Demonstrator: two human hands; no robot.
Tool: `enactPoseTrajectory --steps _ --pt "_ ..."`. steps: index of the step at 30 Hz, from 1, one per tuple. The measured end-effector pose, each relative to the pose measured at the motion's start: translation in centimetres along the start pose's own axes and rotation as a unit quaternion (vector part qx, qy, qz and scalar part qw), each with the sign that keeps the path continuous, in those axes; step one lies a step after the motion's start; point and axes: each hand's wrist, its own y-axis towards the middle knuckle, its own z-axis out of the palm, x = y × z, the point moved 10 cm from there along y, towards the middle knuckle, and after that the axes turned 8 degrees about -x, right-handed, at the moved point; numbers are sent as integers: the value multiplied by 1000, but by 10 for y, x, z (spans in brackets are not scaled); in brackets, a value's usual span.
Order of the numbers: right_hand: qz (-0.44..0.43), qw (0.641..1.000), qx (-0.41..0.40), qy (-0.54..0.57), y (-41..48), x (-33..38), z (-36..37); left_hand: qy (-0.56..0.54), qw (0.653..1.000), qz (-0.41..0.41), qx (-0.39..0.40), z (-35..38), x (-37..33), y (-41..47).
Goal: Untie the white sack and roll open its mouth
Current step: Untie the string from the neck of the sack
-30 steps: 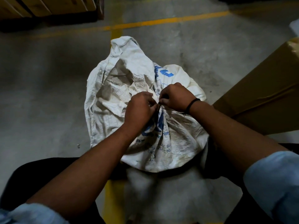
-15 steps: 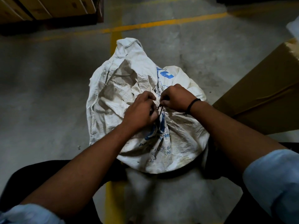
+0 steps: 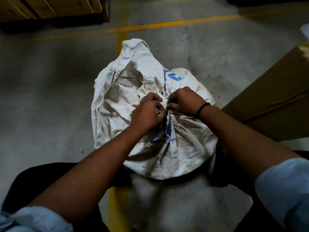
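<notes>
A white woven sack (image 3: 184,148) with blue print stands on the concrete floor in front of me, its neck gathered and bound by a thin dark string (image 3: 167,111). The loose top of the sack flops away from me. My left hand (image 3: 147,113) pinches the string at the knot, fingers curled. My right hand (image 3: 184,101), a black band on its wrist, pinches the string from the other side. The two hands almost touch over the tied neck. The knot itself is mostly hidden by my fingers.
A brown cardboard box (image 3: 275,101) lies close on the right of the sack. Wooden pallets or crates (image 3: 50,7) stand at the far left. Yellow floor lines (image 3: 167,25) cross behind the sack. Bare concrete floor lies to the left.
Both hands stay at the knot and keep working the string with small finger movements. The sack has barely shifted.
</notes>
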Motion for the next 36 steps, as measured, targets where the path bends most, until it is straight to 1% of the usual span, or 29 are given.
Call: enactPoseTrajectory --steps 4,6,8,11,13,20,24,25,29,31,34,36 --pt "3 1000 9 4 1 -1 2 -7 996 55 70 -1 -3 -5" --pt "3 1000 9 9 1 -1 2 -8 994 66 89 -2 -2 -8" --pt "2 1000 7 9 0 0 2 -14 996 50 72 -3 0 -6" --pt "1 1000 0 8 1 0 1 -13 1000 9 27 -4 0 3" --pt "4 1000 1 6 0 -1 1 0 1000 -8 16 -2 -1 6" --pt "4 1000 4 11 -1 0 0 4 999 16 38 1 -3 3" --pt "7 1000 3 13 -1 0 0 8 997 35 74 1 -3 0" --pt "7 1000 2 14 -1 0 0 6 997 32 74 0 -2 0" --pt "7 1000 0 15 -1 0 -1 12 1000 8 23 -1 -2 2" --pt "8 1000 0 14 0 0 -1 20 1000 -3 10 0 -2 3" --pt "7 1000 0 11 -1 -1 -2 18 1000 -7 7 -2 -2 5" --pt "5 1000 -2 12 -2 0 -3 16 1000 1 20 -3 -3 5"
